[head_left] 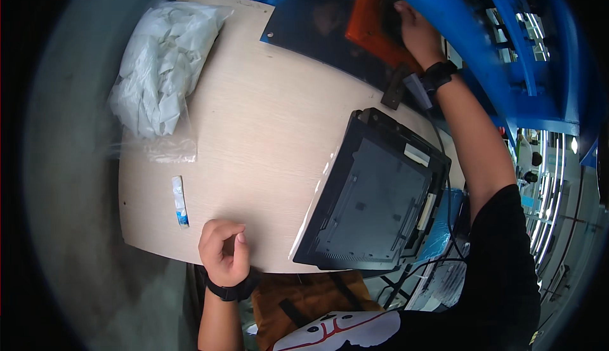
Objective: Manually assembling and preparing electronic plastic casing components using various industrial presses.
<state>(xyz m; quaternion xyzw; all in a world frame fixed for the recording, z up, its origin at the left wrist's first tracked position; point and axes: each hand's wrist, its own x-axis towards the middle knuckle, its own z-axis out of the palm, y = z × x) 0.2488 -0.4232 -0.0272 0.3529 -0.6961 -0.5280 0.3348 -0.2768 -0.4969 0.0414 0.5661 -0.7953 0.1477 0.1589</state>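
A: State the location and orientation of the orange piece [361, 27].
B: It is at the far right of the table [266, 116], against the dark plate [311, 27] and partly covered by the curved housing of the blue machine [453, 12]. Its visible outline is smooth and straight-edged. The left edge runs away from the person; the near edge slopes right, toward the wrist. The long axis cannot be determined.
A: State the condition of the fingers.
B: Right hand [420, 34]: beside the orange piece, fingers bent; whether they pinch anything cannot be told. Left hand [225, 254]: at the table's near edge, fingers curled loosely toward the palm, thumb alongside.
A: Describe the adjacent parts.
B: The plate is flat and glossy, with a small hole near its left corner. Nearer the person lies a black housing [380, 205], rectangular and rigid, with a recessed grey panel; its long axis runs away and slightly right. Two pale strips [417, 154] sit along its right side.
A: And on the left?
B: A crumpled, clear plastic bag [162, 65] of soft white material. Nearer the left hand lies a slim white-and-blue packet [180, 202], its long axis pointing nearly straight away.
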